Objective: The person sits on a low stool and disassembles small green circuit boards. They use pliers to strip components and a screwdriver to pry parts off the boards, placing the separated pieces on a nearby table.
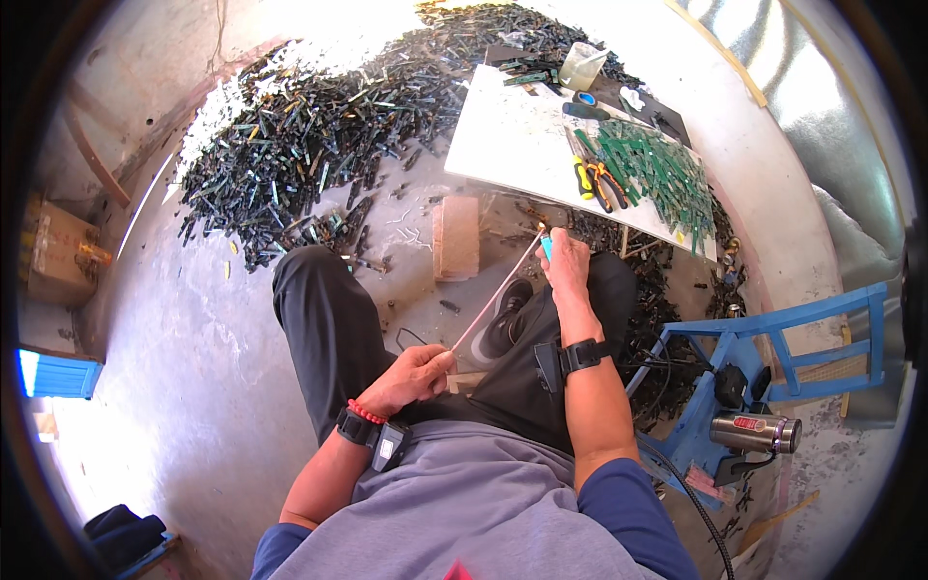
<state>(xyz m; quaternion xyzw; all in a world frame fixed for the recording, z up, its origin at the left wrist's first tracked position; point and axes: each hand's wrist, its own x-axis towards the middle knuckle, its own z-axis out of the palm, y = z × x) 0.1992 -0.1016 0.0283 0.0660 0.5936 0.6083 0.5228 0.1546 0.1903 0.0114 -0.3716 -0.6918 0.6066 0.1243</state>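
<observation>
My left hand (418, 375) is closed, pinching the lower end of a long thin pinkish stick (495, 294) above my lap. The stick slants up and to the right. My right hand (567, 263) is wrapped round a small teal lighter (547, 246), held at the stick's far end. A small orange-yellow spot shows where the lighter's top and the stick meet; whether it is flame or metal I cannot tell. Beyond my hands, a brown rectangular block (455, 239) stands on the floor.
A large heap of dark strips (309, 145) covers the floor ahead. To the right, a white board (522, 150) bears green strips (657, 174), yellow-handled pliers (606, 186) and a translucent cup (582, 66). A blue chair (754, 338) with a steel flask (756, 431) lies at my right.
</observation>
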